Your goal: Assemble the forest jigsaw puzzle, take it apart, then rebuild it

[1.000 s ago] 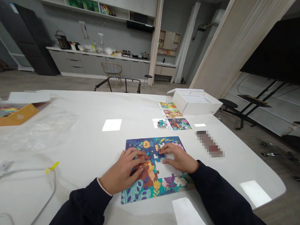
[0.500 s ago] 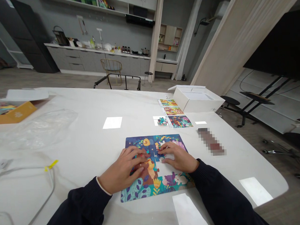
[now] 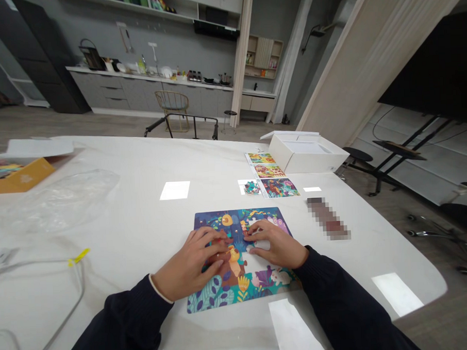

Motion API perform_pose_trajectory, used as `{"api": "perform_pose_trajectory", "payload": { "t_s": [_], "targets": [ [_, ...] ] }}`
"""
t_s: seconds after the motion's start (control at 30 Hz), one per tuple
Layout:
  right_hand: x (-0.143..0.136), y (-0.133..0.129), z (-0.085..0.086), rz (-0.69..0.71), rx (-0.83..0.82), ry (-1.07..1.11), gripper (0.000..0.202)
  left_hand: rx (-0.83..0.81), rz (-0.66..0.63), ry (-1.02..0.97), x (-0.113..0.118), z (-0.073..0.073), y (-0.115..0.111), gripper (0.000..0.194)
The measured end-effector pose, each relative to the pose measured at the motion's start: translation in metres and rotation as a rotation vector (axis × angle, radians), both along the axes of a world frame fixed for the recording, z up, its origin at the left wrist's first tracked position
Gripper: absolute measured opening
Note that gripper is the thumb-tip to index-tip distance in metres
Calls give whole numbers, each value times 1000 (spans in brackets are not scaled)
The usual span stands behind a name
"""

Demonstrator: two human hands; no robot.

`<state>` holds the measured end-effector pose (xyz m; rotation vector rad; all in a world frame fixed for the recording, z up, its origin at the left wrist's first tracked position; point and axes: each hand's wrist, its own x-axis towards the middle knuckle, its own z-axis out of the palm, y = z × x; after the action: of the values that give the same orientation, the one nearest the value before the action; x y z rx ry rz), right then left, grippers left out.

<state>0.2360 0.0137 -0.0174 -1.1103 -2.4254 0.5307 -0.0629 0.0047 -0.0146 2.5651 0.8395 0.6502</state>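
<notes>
A colourful jigsaw puzzle with forest animals lies flat on the white table in front of me, a white gap showing right of its middle. My left hand rests on the puzzle's left half, palm down, with fingers stretched over the brown bear picture. Bent over the right half, my right hand has its fingertips on a dark blue puzzle piece near the centre. That piece is partly hidden by the fingers. Both hands' fingertips are close together.
Beyond the puzzle lie a small pile of loose pieces and a picture sheet. A white box stands behind them. Leftward are a clear plastic bag, a yellow box and a cable. A blurred object lies rightward.
The thin white gap at the puzzle's centre has closed, with the piece under my right fingers now against its neighbour. My left hand has barely moved.
</notes>
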Motion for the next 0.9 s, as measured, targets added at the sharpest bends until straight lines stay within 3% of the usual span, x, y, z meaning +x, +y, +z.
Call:
{"api": "perform_pose_trajectory", "payload": {
  "t_s": [0.63, 0.8, 0.9],
  "targets": [
    [-4, -1, -1, -20, 41, -41, 26, -2, -15, 22, -1, -4, 1, 30],
    [1, -2, 7, -62, 49, 43, 36, 10, -7, 7, 0, -5, 2, 31],
    [10, 14, 16, -154, 76, 49, 41, 7, -1, -4, 0, -4, 1, 30]
  ]
}}
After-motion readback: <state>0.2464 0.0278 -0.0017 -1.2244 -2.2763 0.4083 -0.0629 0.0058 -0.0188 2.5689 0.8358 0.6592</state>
